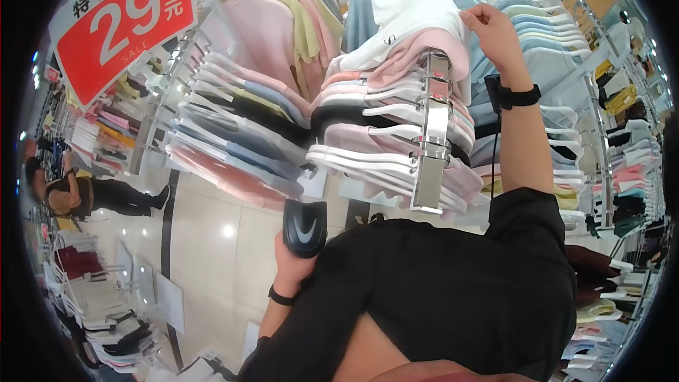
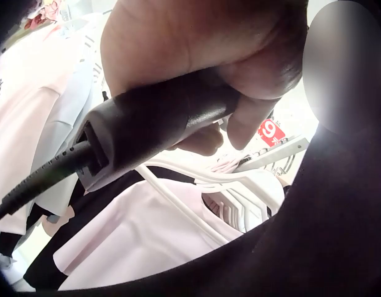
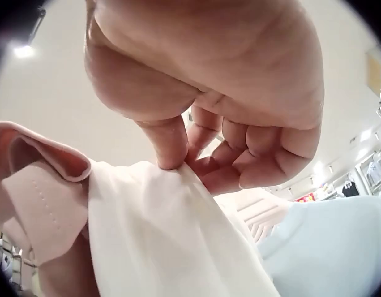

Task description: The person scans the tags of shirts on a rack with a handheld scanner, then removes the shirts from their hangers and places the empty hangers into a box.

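Out over the clothes rack, my right hand (image 1: 494, 37) pinches the edge of a white garment (image 1: 417, 13) between thumb and fingers. In the right wrist view the pinched white fabric (image 3: 156, 223) hangs in folds below the fingertips. A pink garment (image 3: 45, 204) lies beside it, also draped over the rack's end. Low at the body, my left hand (image 1: 293, 260) grips a black handheld barcode scanner (image 1: 305, 230). The left wrist view shows the fingers wrapped around the scanner's handle (image 2: 159, 117), with a black cable (image 2: 45, 176) leaving its end.
Shirts on white hangers (image 1: 368, 148) fill the rack, whose metal bar end (image 1: 428, 184) points toward me. A red price sign (image 1: 127, 28) stands at the upper left. Another person (image 1: 99, 197) is at the far left, past the tiled floor (image 1: 212, 262).
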`<action>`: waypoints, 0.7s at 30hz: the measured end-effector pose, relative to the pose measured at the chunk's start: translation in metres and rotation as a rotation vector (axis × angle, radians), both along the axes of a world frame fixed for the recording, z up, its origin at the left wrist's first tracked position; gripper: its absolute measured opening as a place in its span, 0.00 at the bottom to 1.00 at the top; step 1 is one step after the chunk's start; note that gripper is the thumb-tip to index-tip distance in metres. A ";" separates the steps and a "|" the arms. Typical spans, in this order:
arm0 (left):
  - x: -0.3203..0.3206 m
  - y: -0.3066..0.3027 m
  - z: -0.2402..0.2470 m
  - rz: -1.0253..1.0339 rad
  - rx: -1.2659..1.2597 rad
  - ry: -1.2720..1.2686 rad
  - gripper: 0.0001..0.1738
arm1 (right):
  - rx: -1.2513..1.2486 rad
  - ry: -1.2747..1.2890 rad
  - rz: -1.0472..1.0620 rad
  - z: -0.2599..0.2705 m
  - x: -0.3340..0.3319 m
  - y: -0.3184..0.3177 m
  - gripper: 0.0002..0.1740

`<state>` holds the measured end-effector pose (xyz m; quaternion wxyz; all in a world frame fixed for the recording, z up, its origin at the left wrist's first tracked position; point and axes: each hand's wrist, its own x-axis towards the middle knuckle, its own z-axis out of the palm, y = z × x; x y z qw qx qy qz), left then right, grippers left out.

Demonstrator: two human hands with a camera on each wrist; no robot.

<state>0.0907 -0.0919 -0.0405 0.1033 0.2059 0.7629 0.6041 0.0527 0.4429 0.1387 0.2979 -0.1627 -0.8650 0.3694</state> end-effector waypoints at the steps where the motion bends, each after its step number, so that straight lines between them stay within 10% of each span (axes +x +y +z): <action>1: 0.001 0.000 -0.002 -0.009 -0.016 0.007 0.16 | 0.060 0.007 -0.055 0.003 -0.001 -0.004 0.19; 9: 0.001 0.013 0.004 -0.041 -0.028 0.030 0.16 | 0.305 0.581 -0.420 0.045 0.008 -0.018 0.22; 12: 0.001 0.018 0.007 -0.059 -0.049 0.005 0.15 | -0.280 0.992 -0.172 0.057 0.027 -0.005 0.21; 15: 0.002 0.021 0.005 -0.067 -0.023 -0.001 0.15 | 0.296 0.543 -0.281 0.064 0.069 -0.014 0.21; 19: -0.001 0.026 0.009 -0.107 -0.047 0.001 0.15 | 0.489 -0.524 0.101 0.050 0.101 -0.027 0.22; 21: -0.005 0.027 0.009 -0.148 -0.063 0.022 0.15 | 0.231 -0.546 0.140 0.036 0.096 -0.021 0.23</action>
